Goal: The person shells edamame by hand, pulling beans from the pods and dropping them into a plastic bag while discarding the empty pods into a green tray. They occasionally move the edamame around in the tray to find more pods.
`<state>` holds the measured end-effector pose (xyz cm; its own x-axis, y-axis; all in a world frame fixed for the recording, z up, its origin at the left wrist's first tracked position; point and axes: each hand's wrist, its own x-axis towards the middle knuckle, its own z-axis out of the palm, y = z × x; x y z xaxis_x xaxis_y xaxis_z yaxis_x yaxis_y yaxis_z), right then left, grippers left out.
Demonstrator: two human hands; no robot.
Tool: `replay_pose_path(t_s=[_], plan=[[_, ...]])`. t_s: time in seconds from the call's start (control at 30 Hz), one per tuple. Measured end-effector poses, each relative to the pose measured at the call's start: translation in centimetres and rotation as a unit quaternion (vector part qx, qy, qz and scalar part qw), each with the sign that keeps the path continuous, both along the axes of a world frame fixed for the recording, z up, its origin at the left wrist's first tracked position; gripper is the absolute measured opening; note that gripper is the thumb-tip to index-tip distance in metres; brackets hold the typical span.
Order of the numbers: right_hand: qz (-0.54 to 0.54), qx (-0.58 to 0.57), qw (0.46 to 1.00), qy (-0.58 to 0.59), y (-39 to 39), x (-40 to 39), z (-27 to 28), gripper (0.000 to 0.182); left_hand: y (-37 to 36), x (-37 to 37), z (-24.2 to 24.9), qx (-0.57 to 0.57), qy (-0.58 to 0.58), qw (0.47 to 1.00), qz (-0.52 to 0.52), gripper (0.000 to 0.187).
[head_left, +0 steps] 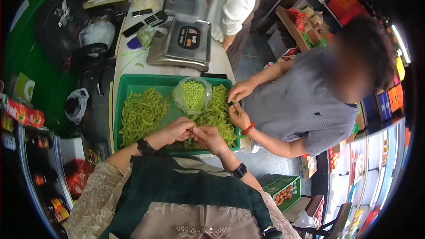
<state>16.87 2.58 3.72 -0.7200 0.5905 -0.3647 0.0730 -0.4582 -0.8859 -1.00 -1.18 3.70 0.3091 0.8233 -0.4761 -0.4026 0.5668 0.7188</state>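
My left hand point(179, 130) and my right hand point(210, 139) meet over the near edge of a green tray point(170, 79), their fingertips pinched together. Whatever is between the fingers is too small and covered to make out. Green bean pods, which look like edamame, lie in the tray as a left heap point(141, 117) and a right heap point(221, 110). Between the heaps, a clear plastic bag point(179, 99) stands with its mouth wide, holding shelled green beans point(194, 95). Both my wrists wear dark bands.
At the tray's right, a co-worker's hands point(239, 106) hold a small green pod. A metal scale point(186, 40) stands behind the tray, with a calculator point(156, 19) and phone near it. Another person in a white sleeve point(239, 4) stands beyond. A green crate point(279, 190) is low right.
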Motion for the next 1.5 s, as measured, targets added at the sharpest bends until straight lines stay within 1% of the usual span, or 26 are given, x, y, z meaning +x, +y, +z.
replay_pose_path(t_s=[0.07,0.13,0.2,0.27,0.3,0.43,0.47,0.53,0.6,0.63,0.7,0.8,0.9,0.93,0.97,1.0,1.03,1.07,1.1,1.13,1.17,1.2,1.27,1.33,1.43,1.5], plan=[[-0.094,-0.181,0.979,0.030,-0.6,-0.4,0.6,0.034,0.3,-0.4,-0.8,0.006,-0.050,0.997,-0.065,0.017],[-0.094,-0.169,0.980,0.037,-0.9,-0.5,0.0,0.035,0.2,-0.6,-1.4,0.015,-0.066,0.995,-0.074,0.017],[-0.094,-0.157,0.982,0.044,-0.7,-0.3,-0.9,0.036,0.2,-0.4,-1.5,0.032,-0.057,0.998,-0.026,0.020],[-0.050,0.002,0.999,-0.007,-0.4,0.0,-2.2,0.035,0.0,0.0,-1.4,0.028,-0.067,0.997,0.022,0.018],[-0.051,0.012,0.999,-0.011,-0.5,-0.3,-1.8,0.035,0.0,0.3,-1.5,0.057,-0.030,0.998,0.026,0.015],[-0.090,-0.004,0.995,-0.046,-0.9,-0.8,-0.9,0.034,0.2,0.3,-2.6,0.136,0.022,0.990,0.017,0.012],[-0.090,-0.040,0.995,0.001,-0.8,-0.7,-1.2,0.032,0.3,0.2,-2.9,0.133,0.020,0.991,0.013,0.012],[-0.096,-0.081,0.991,0.045,-1.0,-0.4,-1.6,0.030,0.2,0.1,-3.0,0.050,-0.105,0.993,0.012,0.011],[-0.100,-0.121,0.983,0.096,-1.1,-0.5,-1.9,0.027,0.3,0.1,-3.1,0.041,-0.106,0.993,0.020,0.011],[-0.139,-0.140,0.975,0.100,-1.0,-1.1,-1.8,0.025,0.4,0.1,-3.2,0.024,-0.113,0.993,0.039,0.011],[-0.119,-0.148,0.973,0.130,-0.6,-1.1,-2.1,0.024,0.5,0.2,-3.3,0.007,-0.120,0.991,0.058,0.011],[-0.093,-0.166,0.968,0.166,-0.1,-0.7,-2.4,0.021,0.7,0.6,-3.3,-0.013,-0.085,0.985,0.150,0.016],[-0.080,-0.164,0.971,0.156,0.6,0.1,-3.2,0.018,0.7,0.3,-4.7,0.010,-0.077,0.985,0.153,0.013],[-0.119,-0.136,0.980,0.081,0.9,0.3,-3.3,0.020,0.7,0.4,-4.6,0.010,-0.078,0.985,0.153,0.013],[-0.155,-0.106,0.982,0.007,1.3,0.5,-3.4,0.022,0.8,0.5,-4.4,0.024,0.030,0.992,0.124,0.014],[-0.154,-0.104,0.983,0.006,2.0,0.5,-3.2,0.022,0.9,0.5,-4.1,0.038,0.138,0.985,0.094,0.016],[-0.195,-0.120,0.973,-0.022,2.9,0.5,-3.0,0.024,1.0,0.5,-4.1,0.040,0.138,0.985,0.096,0.016],[-0.236,-0.136,0.961,-0.051,3.7,0.3,-3.0,0.026,1.0,0.4,-4.2,0.005,0.060,0.994,0.093,0.014],[-0.228,-0.151,0.962,-0.009,4.7,0.3,-4.1,0.031,0.9,0.4,-4.3,-0.031,-0.017,0.995,0.088,0.012],[-0.227,-0.152,0.962,-0.008,5.5,-0.4,-4.4,0.031,1.0,0.2,-5.6,-0.032,-0.016,0.995,0.089,0.012],[-0.232,-0.200,0.952,-0.022,6.4,-1.4,-4.7,0.032,1.3,-0.1,-7.8,-0.093,-0.158,0.976,0.120,0.011],[-0.236,-0.247,0.939,-0.037,7.3,-2.3,-5.1,0.032,1.3,-0.3,-9.0,-0.152,-0.297,0.931,0.149,0.011],[-0.253,-0.257,0.932,-0.039,9.5,-4.3,-7.2,0.035,0.9,-0.4,-8.4,-0.179,-0.293,0.920,0.186,0.013],[-0.359,-0.217,0.907,0.047,11.6,-6.6,-7.9,0.036,0.7,-0.6,-8.5,-0.204,-0.292,0.907,0.224,0.016],[-0.367,-0.179,0.913,0.002,12.6,-8.4,-3.9,0.043,-0.1,-1.3,-8.9,-0.164,-0.290,0.927,0.172,0.016],[-0.344,-0.165,0.924,0.016,13.5,-8.3,-4.6,0.045,-0.5,-1.5,-8.3,-0.072,-0.272,0.949,0.144,0.019]])
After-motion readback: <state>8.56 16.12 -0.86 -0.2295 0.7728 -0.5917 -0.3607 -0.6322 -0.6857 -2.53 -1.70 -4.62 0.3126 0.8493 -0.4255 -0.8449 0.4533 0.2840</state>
